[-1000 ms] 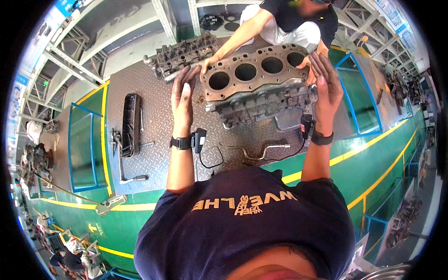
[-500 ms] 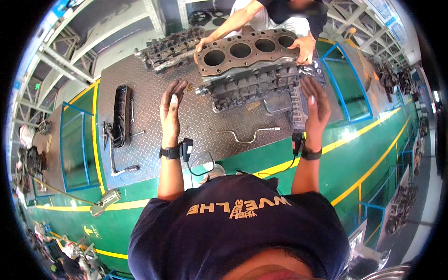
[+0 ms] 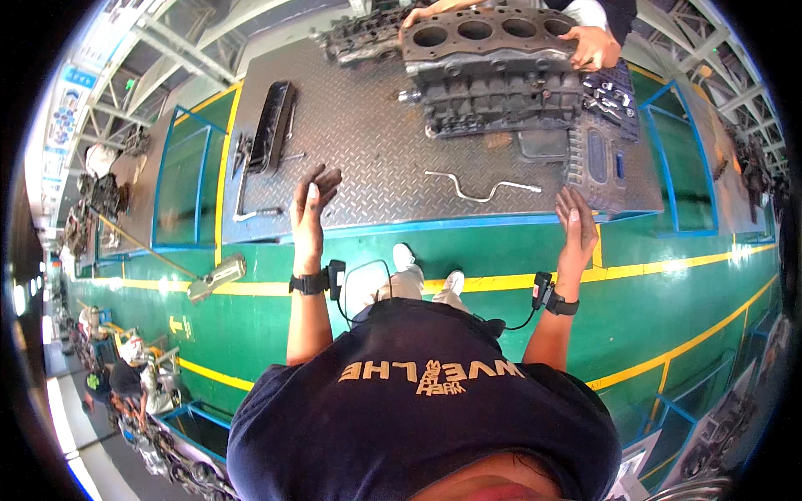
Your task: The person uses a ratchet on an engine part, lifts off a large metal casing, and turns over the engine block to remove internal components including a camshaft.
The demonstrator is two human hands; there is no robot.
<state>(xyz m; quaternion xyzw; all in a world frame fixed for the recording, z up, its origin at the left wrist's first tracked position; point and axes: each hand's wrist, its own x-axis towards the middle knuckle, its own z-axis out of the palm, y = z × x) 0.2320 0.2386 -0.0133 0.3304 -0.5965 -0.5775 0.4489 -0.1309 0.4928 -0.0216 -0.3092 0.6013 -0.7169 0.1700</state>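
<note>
My left hand [image 3: 312, 213] is raised near the front edge of the workbench, fingers stretched and holding nothing. Its fingertips are dark with grime. My right hand [image 3: 575, 225] is held up beside the plastic tool case [image 3: 591, 163], also with outstretched fingers and no object in it. Between them on the bench lies a bent metal speed-handle wrench [image 3: 480, 194]. Farther back stands a grey engine block [image 3: 501, 92] with a row of round cylinder bores on top. A co-worker's hand [image 3: 591, 46] rests on its right end; another touches the left end. Neither of my hands touches the block.
The bench [image 3: 368, 125] has a diamond-plate top and a blue front edge. A long black cover [image 3: 271, 125] and a ratchet wrench [image 3: 257, 214] lie at left. A cylinder head [image 3: 359, 37] is at the back. Sockets [image 3: 608, 100] lie right of the block.
The view has shifted, so bench and engine block appear higher, and my feet now show. My open hands, earlier near the block, are now farther from it, by the bench's front edge.
</note>
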